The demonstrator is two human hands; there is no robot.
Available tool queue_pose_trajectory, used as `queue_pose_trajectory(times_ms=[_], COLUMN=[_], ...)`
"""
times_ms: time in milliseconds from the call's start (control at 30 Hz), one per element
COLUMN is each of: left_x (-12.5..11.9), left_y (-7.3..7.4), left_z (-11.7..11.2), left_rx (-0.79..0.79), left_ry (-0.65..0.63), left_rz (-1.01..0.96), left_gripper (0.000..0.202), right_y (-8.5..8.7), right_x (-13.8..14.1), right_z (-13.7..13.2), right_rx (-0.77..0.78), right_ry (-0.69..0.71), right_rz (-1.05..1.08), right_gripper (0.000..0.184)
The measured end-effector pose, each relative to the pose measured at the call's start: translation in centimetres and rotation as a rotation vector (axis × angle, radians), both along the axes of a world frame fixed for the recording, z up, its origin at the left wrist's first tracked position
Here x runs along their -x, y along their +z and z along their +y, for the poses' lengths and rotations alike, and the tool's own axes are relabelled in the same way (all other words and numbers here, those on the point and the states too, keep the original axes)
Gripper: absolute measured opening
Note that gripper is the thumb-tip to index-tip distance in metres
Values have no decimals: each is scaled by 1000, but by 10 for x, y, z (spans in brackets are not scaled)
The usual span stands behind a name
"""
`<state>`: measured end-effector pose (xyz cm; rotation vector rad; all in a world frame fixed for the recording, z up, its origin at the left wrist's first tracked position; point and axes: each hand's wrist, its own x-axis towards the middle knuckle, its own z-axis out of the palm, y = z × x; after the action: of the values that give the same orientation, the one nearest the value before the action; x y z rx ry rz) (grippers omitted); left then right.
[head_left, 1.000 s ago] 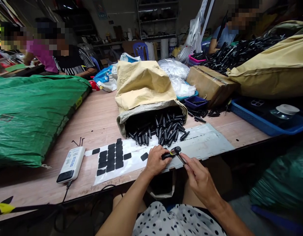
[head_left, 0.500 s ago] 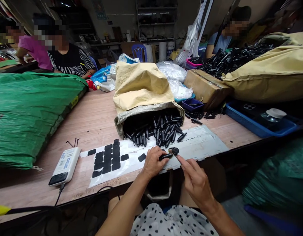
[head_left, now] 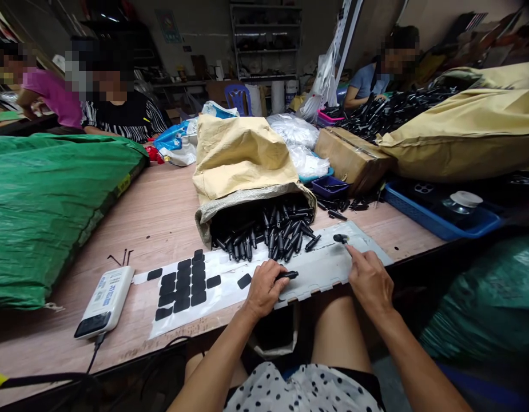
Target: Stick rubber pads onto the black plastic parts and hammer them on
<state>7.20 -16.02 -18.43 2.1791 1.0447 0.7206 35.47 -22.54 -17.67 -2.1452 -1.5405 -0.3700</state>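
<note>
My left hand (head_left: 264, 286) rests on the white sheet (head_left: 324, 266) at the table's near edge, closed round a black pen-like part (head_left: 287, 275) whose tip sticks out to the right. My right hand (head_left: 369, 277) reaches forward to the right, its fingertips pinched at a small round black piece (head_left: 340, 238) lying on the sheet. Just beyond both hands a tan sack (head_left: 242, 157) lies on its side, open mouth toward me, spilling several black parts (head_left: 268, 234). Black adhesive pads (head_left: 182, 283) sit in rows on the sheet to my left.
A white power bank (head_left: 104, 300) with a cable lies at the near left. A big green sack (head_left: 50, 200) fills the left side. A cardboard box (head_left: 350, 157), a blue tray (head_left: 440, 214) and another tan sack (head_left: 470, 134) are at the right. Other people sit behind.
My right hand has left the part in my left hand and moved right and forward, carrying the round black piece down onto the sheet. My left hand has kept the black part.
</note>
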Motion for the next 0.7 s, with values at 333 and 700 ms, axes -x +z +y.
queue_pose_trajectory(times_ms=[333, 700], left_x=[0, -2], left_y=[6, 0], left_z=[-2, -3], left_rx=[15, -80], left_ry=[-40, -38], left_rz=[54, 171], left_gripper=[25, 23], right_y=[13, 4], right_x=[44, 82], right_z=[9, 16], right_rx=[44, 253], right_ry=[446, 693], right_rz=[239, 284], right_gripper=[28, 15])
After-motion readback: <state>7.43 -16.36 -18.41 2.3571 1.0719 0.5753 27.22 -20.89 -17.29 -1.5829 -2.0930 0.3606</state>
